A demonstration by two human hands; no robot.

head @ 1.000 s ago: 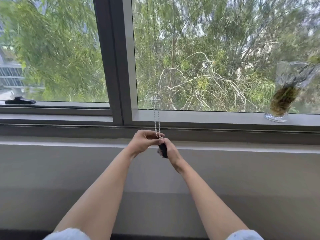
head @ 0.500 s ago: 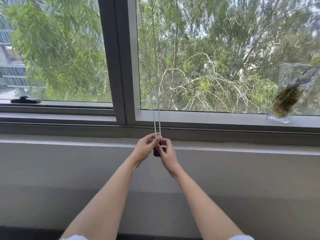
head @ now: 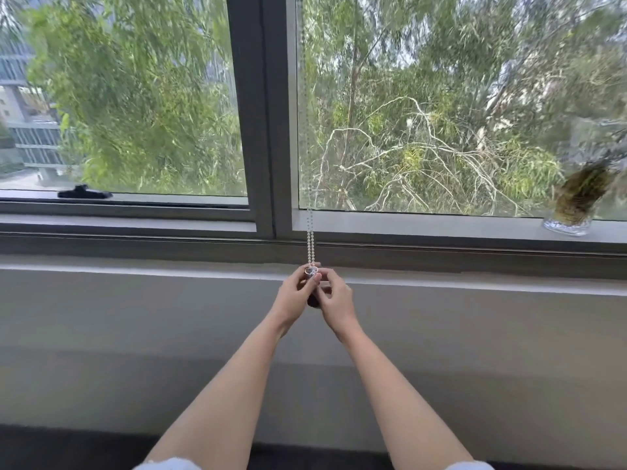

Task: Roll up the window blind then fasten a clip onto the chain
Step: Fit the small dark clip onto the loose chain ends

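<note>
A thin beaded chain (head: 310, 239) hangs in two strands down the right window pane to just below the sill. My left hand (head: 294, 296) and my right hand (head: 334, 301) meet at its lower end, fingers pinched together. A dark clip (head: 312, 300) sits between them, with a small metal ring at its top touching the chain's bottom loop. My left fingers pinch the clip's top at the chain; my right hand holds the clip's body. The blind itself is out of view above the frame.
A grey window frame post (head: 259, 113) splits two panes. A black window handle (head: 84, 192) lies on the left sill. A glass vase with a plant (head: 573, 206) stands on the right sill. A grey ledge and wall (head: 135, 317) run below the window.
Both hands stay at the chain's end. The clip has turned from beside my right hand to upright between both hands, its top up at the chain loop. The view has shifted slightly.
</note>
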